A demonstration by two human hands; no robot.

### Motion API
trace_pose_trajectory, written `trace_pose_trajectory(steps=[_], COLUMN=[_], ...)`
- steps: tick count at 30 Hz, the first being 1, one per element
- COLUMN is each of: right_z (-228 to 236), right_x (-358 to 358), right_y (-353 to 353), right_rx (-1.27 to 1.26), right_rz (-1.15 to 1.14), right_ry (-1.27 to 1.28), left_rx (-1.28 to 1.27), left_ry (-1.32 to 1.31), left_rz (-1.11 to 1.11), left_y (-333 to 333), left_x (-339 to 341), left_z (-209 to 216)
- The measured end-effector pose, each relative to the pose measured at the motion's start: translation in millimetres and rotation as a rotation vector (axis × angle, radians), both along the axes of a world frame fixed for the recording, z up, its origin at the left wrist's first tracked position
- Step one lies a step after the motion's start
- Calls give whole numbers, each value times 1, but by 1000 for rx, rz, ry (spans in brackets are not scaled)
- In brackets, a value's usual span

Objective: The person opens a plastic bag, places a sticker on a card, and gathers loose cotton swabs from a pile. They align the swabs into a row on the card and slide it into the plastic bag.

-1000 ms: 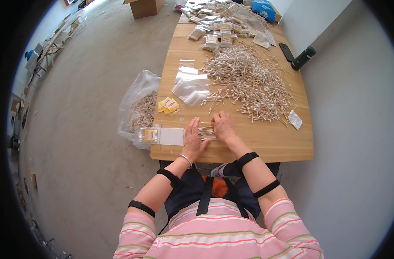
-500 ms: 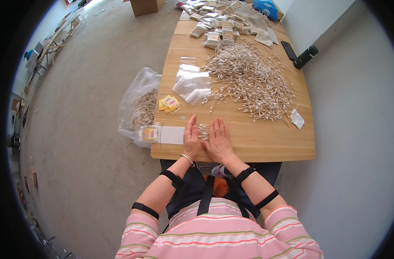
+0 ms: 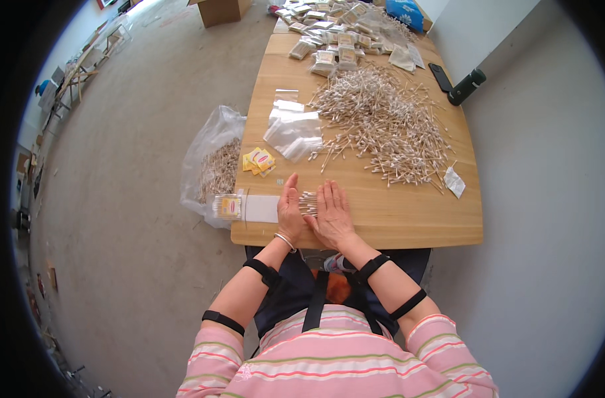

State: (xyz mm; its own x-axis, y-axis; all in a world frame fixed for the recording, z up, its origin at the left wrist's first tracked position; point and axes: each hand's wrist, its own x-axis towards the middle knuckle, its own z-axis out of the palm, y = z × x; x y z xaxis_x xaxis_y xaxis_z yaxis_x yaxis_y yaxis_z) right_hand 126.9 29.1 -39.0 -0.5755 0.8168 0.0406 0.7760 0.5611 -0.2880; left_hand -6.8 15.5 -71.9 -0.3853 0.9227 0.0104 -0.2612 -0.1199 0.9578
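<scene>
A small bundle of cotton swabs (image 3: 308, 203) lies on the wooden table (image 3: 408, 222) near its front edge. My left hand (image 3: 290, 209) stands on edge against the bundle's left side, fingers straight. My right hand (image 3: 330, 213) lies flat with straight fingers against its right side. The swabs are pressed between the two palms. A big loose heap of cotton swabs (image 3: 379, 119) spreads over the middle of the table beyond my hands.
A white strip with a packed swab bag (image 3: 239, 207) lies left of my hands. Small yellow labels (image 3: 259, 161) and clear bags (image 3: 292, 129) sit behind it. Filled packets (image 3: 336, 36) crowd the far end. A plastic sack of swabs (image 3: 216, 169) leans on the floor.
My hands dropped from gripping the swabs with curled fingers to lying flat beside them. They now squeeze the bundle from both sides, slightly nearer the front edge.
</scene>
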Motion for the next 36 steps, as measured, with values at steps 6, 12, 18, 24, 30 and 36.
trace_pose_trajectory(steps=[6, 12, 18, 24, 30, 36], right_z=[-8, -4, -14, 7, -5, -22], right_x=[23, -11, 8, 15, 15, 14], right_y=[24, 12, 12, 7, 16, 22], right_rx=[-159, -355, -164, -59, -36, -290], right_rz=[-397, -394, -225, 60, 3, -221], right_ry=[873, 1178, 912, 457, 566, 989], left_rx=[-2, -37, -44, -23, -24, -22], left_ry=[-29, 99, 89, -10, -7, 78], left_rz=[15, 8, -13, 1, -18, -27], left_y=[2, -2, -1, -2, 4, 9], left_x=[1, 14, 17, 12, 5, 13], left_z=[10, 13, 16, 14, 21, 16])
